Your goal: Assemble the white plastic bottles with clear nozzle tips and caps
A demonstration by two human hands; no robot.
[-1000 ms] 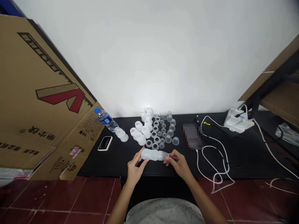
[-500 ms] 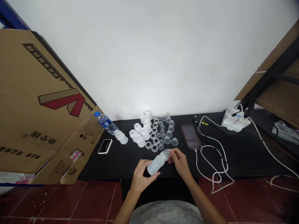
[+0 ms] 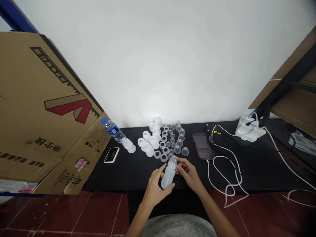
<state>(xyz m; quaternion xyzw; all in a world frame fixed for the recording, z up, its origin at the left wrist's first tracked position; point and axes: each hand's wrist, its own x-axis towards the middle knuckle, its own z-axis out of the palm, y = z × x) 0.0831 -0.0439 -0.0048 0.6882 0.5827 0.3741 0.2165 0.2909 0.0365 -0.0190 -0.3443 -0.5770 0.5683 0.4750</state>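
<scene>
A translucent white plastic bottle [image 3: 169, 173] with a clear cap is held nearly upright over the front edge of the black table [image 3: 128, 171]. My left hand [image 3: 155, 186] is wrapped round its lower body. My right hand [image 3: 189, 172] touches the bottle near its top, fingers curled. Just behind them lie several white bottles [image 3: 149, 143], clear rings [image 3: 164, 146] and clear caps [image 3: 181, 143] in loose rows.
A large cardboard sheet [image 3: 46, 112] leans at the left. A water bottle [image 3: 113, 130] and a small white device [image 3: 111, 154] lie beside it. A blurred object [image 3: 202, 146], white cables [image 3: 229, 171] and a white power strip [image 3: 249, 131] sit at the right.
The bottle went from lying level between both hands to nearly upright. My left hand slid down and now grips its body, while my right hand stays at the cap end.
</scene>
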